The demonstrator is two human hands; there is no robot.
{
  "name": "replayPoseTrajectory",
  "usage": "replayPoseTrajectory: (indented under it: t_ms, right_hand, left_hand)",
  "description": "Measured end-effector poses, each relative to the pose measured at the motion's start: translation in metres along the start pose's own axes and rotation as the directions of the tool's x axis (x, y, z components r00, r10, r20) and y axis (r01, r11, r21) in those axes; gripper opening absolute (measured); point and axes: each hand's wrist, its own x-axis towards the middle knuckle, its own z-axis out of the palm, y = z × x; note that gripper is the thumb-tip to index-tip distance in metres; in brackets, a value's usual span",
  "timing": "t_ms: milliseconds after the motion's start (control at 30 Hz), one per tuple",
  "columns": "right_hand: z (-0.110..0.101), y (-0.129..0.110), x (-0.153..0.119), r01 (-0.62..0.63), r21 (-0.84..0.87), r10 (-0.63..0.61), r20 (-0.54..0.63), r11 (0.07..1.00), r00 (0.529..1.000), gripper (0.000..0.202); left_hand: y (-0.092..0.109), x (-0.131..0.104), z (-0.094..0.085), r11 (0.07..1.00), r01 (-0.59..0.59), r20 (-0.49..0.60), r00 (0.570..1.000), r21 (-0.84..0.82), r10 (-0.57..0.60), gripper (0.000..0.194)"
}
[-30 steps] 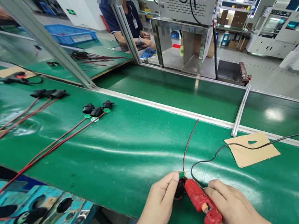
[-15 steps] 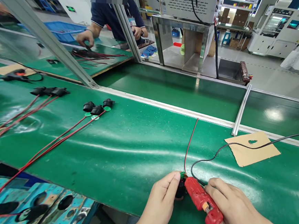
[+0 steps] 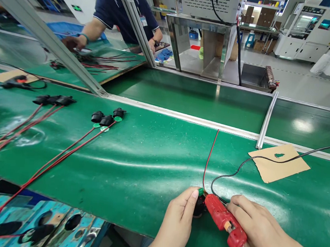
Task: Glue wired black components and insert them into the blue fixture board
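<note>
My left hand (image 3: pixel 178 219) pinches the edge of a small green circuit board (image 3: pixel 201 191) between thumb and fingers. Below the board sits a black round part (image 3: pixel 198 208), partly hidden by the hand. From the board a red wire (image 3: pixel 209 153) runs away across the bench. My right hand (image 3: pixel 255 225) grips a red glue gun (image 3: pixel 218 211), its nozzle touching or very close to the board; I cannot tell which. A black cord (image 3: pixel 237 173) leads off to the right. Further left lie several black round parts (image 3: pixel 106 120) with green discs and red wires.
A piece of cardboard (image 3: pixel 278 164) lies right, under the cord. A metal rail (image 3: pixel 171 114) borders the green bench (image 3: pixel 151 156) at the back. Blue fixtures (image 3: pixel 59 225) stand lower left. Across the rail, a co-worker's hand (image 3: pixel 75 42) reaches over wires.
My hands and the glue gun have hardly moved. The co-worker's arm has reached further left over the wires.
</note>
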Motion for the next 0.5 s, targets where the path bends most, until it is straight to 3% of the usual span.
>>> replayPoseTrajectory:
  t_ms: [200,500]
  right_hand:
    - [0.0,0.001,-0.002,-0.008,0.026,0.008,0.008,1.0,1.0,0.022]
    - [-0.002,0.005,-0.011,-0.041,0.032,0.041,0.01,0.999,0.999,0.024]
  left_hand:
    - [0.002,-0.002,0.0,1.0,-0.005,0.0,1.0,-0.018,0.005,0.041]
    - [-0.009,-0.002,0.001,0.976,0.103,-0.02,0.994,-0.19,-0.108,0.049]
